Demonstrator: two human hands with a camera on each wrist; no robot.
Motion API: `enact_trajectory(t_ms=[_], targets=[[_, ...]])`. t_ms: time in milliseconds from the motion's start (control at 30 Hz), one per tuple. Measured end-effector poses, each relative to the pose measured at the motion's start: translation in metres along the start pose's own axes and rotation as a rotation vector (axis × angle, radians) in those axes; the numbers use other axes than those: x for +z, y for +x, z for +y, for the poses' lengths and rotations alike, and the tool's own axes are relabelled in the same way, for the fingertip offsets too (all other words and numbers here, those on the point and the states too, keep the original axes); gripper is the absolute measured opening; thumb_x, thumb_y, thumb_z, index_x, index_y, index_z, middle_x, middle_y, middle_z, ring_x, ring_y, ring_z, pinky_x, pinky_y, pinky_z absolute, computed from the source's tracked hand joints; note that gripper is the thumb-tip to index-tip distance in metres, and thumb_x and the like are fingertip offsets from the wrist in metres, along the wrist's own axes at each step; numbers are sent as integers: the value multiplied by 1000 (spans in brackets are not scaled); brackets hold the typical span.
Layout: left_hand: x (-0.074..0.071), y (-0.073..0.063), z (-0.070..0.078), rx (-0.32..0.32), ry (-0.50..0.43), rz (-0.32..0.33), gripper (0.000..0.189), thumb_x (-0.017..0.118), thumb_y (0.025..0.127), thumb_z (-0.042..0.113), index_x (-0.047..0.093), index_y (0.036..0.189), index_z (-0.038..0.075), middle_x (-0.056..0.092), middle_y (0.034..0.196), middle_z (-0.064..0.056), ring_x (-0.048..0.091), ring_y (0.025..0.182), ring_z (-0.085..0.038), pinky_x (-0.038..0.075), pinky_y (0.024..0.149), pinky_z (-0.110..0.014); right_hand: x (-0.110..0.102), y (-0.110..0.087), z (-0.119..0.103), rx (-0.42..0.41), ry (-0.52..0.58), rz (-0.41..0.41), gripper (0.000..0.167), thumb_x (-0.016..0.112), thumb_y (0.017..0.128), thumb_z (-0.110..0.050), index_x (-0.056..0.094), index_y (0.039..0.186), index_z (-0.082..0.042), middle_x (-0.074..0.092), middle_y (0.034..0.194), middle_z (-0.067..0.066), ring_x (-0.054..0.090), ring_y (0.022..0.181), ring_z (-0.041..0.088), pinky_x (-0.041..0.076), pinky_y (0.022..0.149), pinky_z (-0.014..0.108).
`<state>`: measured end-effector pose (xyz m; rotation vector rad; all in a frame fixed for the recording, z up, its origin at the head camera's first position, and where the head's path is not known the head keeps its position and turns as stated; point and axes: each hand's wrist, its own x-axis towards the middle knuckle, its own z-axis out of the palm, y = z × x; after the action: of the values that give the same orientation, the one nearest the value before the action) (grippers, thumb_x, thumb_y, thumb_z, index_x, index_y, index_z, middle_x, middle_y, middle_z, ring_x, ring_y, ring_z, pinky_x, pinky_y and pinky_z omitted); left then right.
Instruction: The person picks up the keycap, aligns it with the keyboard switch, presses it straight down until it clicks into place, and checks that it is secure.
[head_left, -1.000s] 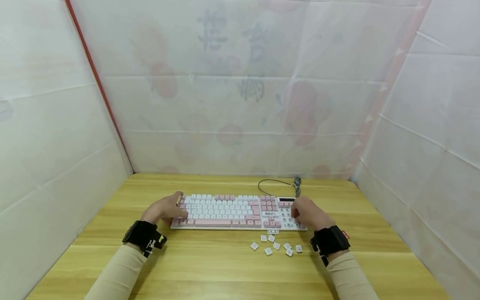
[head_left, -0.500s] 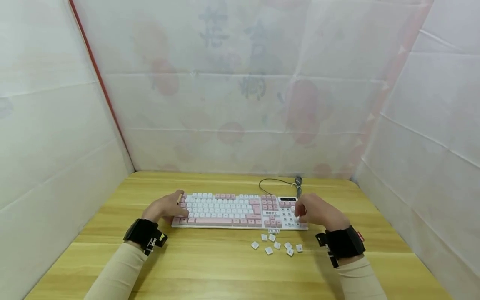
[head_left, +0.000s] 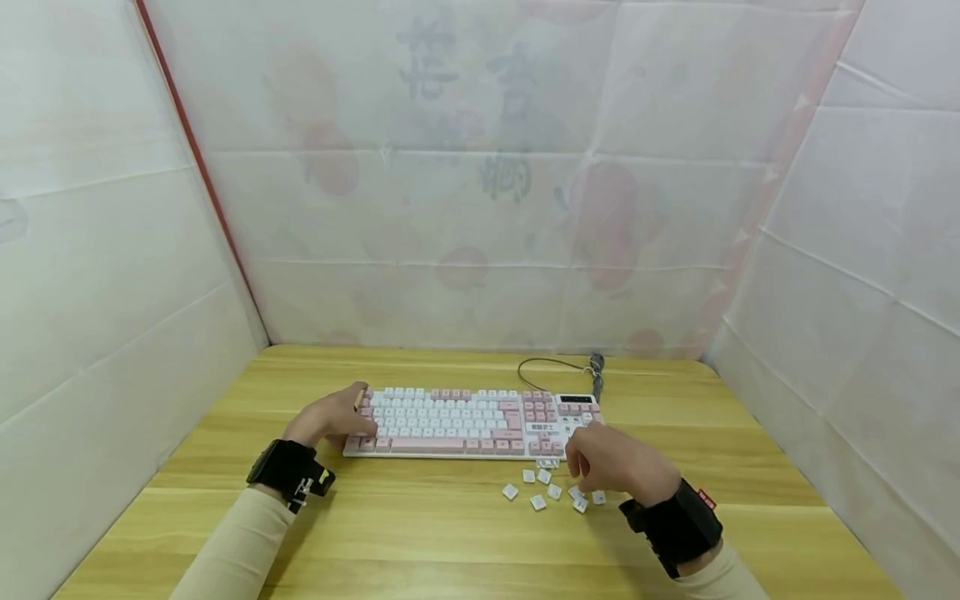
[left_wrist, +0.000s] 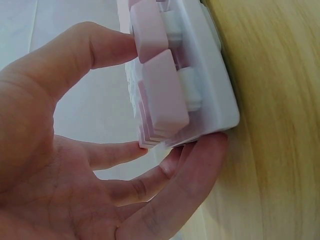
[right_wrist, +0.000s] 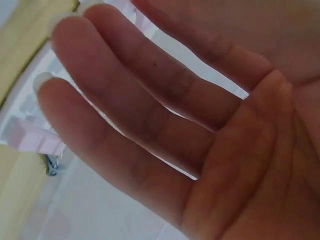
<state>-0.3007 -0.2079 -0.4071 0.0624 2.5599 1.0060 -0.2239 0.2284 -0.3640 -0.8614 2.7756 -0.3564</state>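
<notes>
A pink and white keyboard (head_left: 442, 447) lies across the table. My left hand (head_left: 330, 418) holds its left end: the thumb rests on a pink key (left_wrist: 150, 32) and the other fingers reach along the side, one fingertip low against the white case (left_wrist: 220, 97). Over the front of the number pad hangs my right hand (head_left: 615, 460), its fingers bent loosely downward near the loose white keycaps (head_left: 537, 502). In the right wrist view the fingers (right_wrist: 110, 135) are spaced slightly apart, with nothing seen in them. The hand hides much of the number pad, where some keycaps are off.
Several loose keycaps lie scattered in front of the keyboard's right part, beside a small whitish piece (head_left: 547, 463) at its front edge. A dark cable (head_left: 597, 375) is bundled behind. Pale cloth walls (head_left: 465, 217) enclose the wooden table (head_left: 420, 533) at back and sides.
My right hand has lifted off the number pad's right side, then come forward and left over its front and the loose keycaps. The left hand stays on the keyboard's left end.
</notes>
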Motion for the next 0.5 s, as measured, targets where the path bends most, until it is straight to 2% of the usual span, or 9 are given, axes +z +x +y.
enact_trajectory(t_ms=[100,267,367,500], targets=[[1,0,0,3,-5,-10,104,74,84,18,11,164,1,47,143,-32,61,82,-25,57,68,-37,13,-4,-4,6,-64,24,25,80,80,0,62,72,-16,53,70,-8,43,64,7,39,60,26],[1,0,0,5,6,-8,103,74,84,18,11,163,0,47,140,-33,62,86,-26,58,69,-39,32,-6,-11,25,-146,106,47,71,77,7,35,62,-19,24,64,-8,20,61,8,17,59,25],[-1,0,0,3,3,-3,102,74,84,18,12,163,0,47,141,-34,63,88,-27,59,69,-39,35,-4,-15,23,-195,140,52,70,74,10,29,60,-20,19,63,-8,17,60,8,16,59,25],[-2,0,-1,8,-10,-5,104,75,83,18,12,163,0,47,142,-33,63,87,-27,59,69,-39,36,-2,-20,-14,-207,108,55,66,77,14,28,58,-21,16,62,-8,15,60,8,15,58,26]])
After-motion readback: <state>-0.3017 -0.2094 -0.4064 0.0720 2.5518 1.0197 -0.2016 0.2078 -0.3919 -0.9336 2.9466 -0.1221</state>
